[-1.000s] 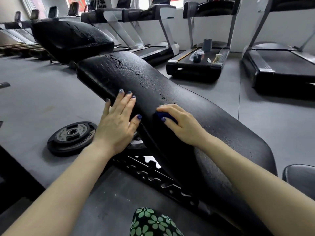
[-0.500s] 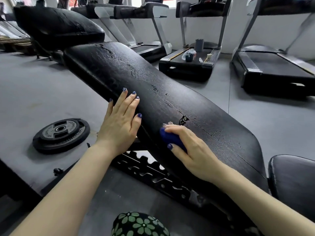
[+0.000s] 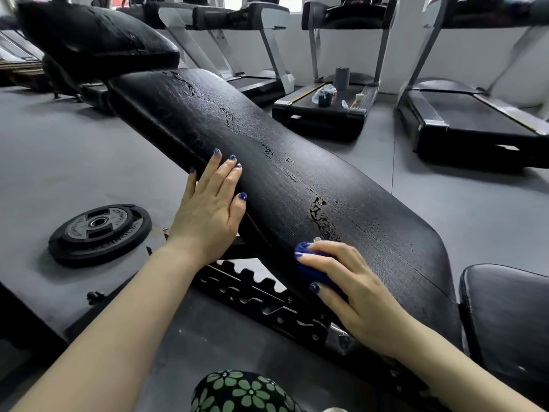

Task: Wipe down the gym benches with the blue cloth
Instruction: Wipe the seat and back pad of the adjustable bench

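While bunched under the right hand, blue cloth noted pressed against the near, lower portion of the padded surface, on its left-facing flank just beside the worn, flaking patch. Right grip curled over the cloth, fingers and thumb pinching it against the pad; only a small part of the fabric visible past the fingertips. Left hand laid flat, fingers spread and together-pointing up the pad, resting on the same edge farther up; empty, apparently steadying. Long axis of the surface runs diagonally, from lower right near the person to upper left, away from the camera, rising as an incline toward a second pad beyond. Bulk of the unwiped length judged to lie up and to the left of the cloth, along that axis, so any coming stroke probably travels that way or sweeps across the crown toward the far side. Right hand holds the cloth; left hand sits nearer the upper stretch and lies in the line of an edge-following pass, so likely to need shifting. Cracked upholstery along the centre line judged liable to snag or shed under the cloth. Weight plate on the floor to the left, well apart from the work.
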{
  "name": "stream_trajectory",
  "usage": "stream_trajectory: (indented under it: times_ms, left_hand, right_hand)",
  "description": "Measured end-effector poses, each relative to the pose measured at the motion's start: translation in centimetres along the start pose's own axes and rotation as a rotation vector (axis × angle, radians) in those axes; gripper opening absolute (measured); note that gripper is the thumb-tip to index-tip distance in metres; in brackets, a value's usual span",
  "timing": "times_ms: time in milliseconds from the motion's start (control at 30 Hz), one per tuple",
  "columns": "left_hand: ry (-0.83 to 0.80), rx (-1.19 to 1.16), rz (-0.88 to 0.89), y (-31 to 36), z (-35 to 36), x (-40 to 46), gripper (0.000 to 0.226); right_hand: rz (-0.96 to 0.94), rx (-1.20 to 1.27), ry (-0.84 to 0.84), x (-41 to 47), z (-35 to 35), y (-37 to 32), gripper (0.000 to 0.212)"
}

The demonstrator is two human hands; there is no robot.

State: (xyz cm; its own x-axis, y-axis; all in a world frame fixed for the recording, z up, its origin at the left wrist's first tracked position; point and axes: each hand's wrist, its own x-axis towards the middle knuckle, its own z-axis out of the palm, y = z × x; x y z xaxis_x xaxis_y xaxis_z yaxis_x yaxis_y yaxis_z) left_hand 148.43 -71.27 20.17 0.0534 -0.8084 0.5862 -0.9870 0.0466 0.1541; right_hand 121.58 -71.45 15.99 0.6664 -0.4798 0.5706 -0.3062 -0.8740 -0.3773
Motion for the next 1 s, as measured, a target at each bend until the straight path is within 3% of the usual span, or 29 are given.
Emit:
stream_trajectory:
  times_ms: [233,400,600,800,1000]
  left_hand:
    - [0.022,0.027,0.002,0.0,0.2,0.1,0.066]
    - [0.027,0.02,0.006,0.0,0.2,-0.1,0.065]
    - [0.031,-0.02,-0.015,0.2,0.1,0.0,0.067]
    - [-0.007,-0.008,0.14,2.7,-0.1,-2.2,0.058]
    - [0.04,-0.041,0.153,2.9,1.2,-2.8,0.051]
  right_hand:
    - [0.126,0.081,0.042,7.9,1.9,-0.1,0.033]
    - [0.023,0.092,0.001,4.3,0.5,1.5,0.033]
    - [0.147,0.166,0.025,10.2,0.5,3.0,0.033]
    - [0.107,0.127,0.03,8.5,-0.2,4.8,0.028]
    - [0.383,0.062,0.218,7.4,0.2,5.4,0.026]
